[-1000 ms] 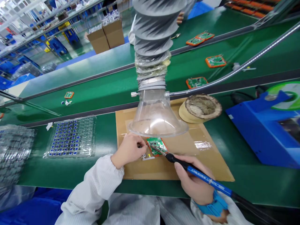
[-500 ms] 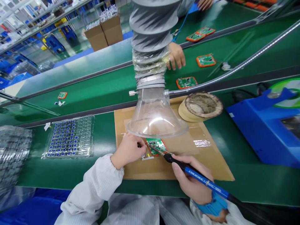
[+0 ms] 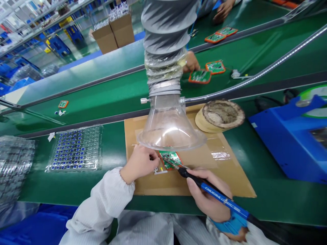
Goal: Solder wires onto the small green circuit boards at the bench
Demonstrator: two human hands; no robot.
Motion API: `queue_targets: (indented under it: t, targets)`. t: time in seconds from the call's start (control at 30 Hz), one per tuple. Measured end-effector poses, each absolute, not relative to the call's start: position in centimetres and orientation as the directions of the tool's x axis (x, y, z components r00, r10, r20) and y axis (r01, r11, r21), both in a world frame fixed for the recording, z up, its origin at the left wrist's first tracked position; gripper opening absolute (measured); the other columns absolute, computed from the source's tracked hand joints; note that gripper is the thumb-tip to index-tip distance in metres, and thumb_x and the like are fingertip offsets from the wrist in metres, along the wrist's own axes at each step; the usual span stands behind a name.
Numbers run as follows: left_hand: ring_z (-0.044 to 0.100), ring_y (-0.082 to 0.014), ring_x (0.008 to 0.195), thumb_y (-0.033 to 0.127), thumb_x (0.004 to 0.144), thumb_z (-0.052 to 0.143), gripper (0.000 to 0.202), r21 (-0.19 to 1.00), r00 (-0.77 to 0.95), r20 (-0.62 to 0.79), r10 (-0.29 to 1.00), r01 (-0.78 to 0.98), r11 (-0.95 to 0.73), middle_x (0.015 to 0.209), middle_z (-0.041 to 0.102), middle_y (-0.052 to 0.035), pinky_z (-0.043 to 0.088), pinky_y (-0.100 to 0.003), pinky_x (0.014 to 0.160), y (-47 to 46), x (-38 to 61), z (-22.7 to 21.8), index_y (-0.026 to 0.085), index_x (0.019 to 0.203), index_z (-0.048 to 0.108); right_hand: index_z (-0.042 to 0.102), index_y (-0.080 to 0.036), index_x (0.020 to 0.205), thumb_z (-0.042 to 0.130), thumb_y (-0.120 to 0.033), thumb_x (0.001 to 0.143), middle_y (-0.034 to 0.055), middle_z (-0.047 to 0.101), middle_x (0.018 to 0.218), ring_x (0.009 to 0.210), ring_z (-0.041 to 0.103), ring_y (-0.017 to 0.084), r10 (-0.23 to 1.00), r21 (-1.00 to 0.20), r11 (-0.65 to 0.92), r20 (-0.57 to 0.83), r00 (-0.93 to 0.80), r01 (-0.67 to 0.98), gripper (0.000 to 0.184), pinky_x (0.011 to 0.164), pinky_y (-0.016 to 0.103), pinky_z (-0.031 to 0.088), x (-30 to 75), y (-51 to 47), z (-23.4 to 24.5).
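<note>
A small green circuit board (image 3: 171,158) in an orange frame lies on a brown cardboard mat (image 3: 230,177), just under the clear funnel of a fume hose (image 3: 170,131). My right hand (image 3: 208,199) grips a blue-handled soldering iron (image 3: 217,196), its tip touching the board's left edge. My left hand (image 3: 139,162) rests at the board's left side, fingers pinched together there; what they pinch is too small to make out.
A clear tray of small blue parts (image 3: 75,148) lies left of the mat, a round sponge holder (image 3: 221,115) behind it, a blue machine (image 3: 293,143) to the right. On the belt beyond, another person's hand (image 3: 191,63) touches a framed board (image 3: 200,76); more boards (image 3: 215,67) lie nearby.
My hands and the iron have stayed almost still on the board. On the far belt another person's hand came into view and has drawn one framed board back and up.
</note>
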State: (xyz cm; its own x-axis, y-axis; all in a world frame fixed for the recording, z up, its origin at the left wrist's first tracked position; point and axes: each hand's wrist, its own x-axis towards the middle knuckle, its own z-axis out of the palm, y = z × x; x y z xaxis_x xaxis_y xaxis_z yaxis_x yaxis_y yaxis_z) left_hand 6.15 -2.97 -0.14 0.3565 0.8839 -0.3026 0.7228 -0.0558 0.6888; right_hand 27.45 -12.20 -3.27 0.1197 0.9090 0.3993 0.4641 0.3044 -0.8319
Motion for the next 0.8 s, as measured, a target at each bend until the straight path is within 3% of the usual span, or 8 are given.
queue_targets:
  t: [0.53, 0.8]
  targets:
    - [0.057, -0.0153, 0.065, 0.015, 0.080, 0.060, 0.019, 0.676, 0.347, -0.319, 0.882, 0.735, -0.045, 0.068, 0.069, -0.0023, 0.044, -0.029, 0.068, -3.0, 6.3, 0.3, 0.017, 0.062, 0.066, 0.068, -0.029, 0.098, 0.068, -0.025, 0.089, 0.0018, 0.071, 0.081, 0.067, 0.070, 0.022, 0.896, -0.834, 0.355, 0.432, 0.100, 0.422, 0.010, 0.059, 0.034, 0.059, 27.5, -12.2, -3.2]
    - [0.056, -0.0156, 0.064, 0.015, 0.079, 0.061, 0.020, 0.671, 0.340, -0.310, 0.888, 0.740, -0.049, 0.065, 0.067, -0.0016, 0.043, -0.030, 0.068, -3.0, 6.4, 0.8, 0.018, 0.060, 0.066, 0.070, -0.025, 0.094, 0.069, -0.028, 0.089, 0.0049, 0.073, 0.086, 0.075, 0.072, 0.023, 0.916, -0.885, 0.246, 0.345, 0.202, 0.396, 0.006, 0.063, 0.032, 0.060, 28.3, -12.5, -4.0]
